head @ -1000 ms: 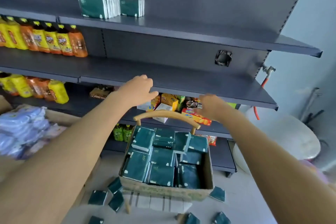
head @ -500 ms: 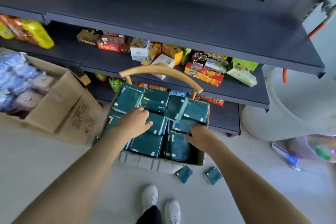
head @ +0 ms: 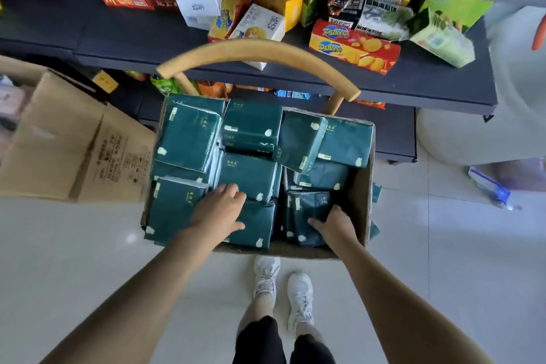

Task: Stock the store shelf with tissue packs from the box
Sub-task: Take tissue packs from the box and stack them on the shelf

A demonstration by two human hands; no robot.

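Cardboard box of green tissue packs — your left hand lies on top, grip unclear; your right hand grasps one pack.

Pale glossy tiled floor, curved wooden chair back, open brown carton at left, soft daylight.

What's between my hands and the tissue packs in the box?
Nothing visible. The left hand touches a tissue pack at the box's near edge; the right hand touches another beside the box's right wall.
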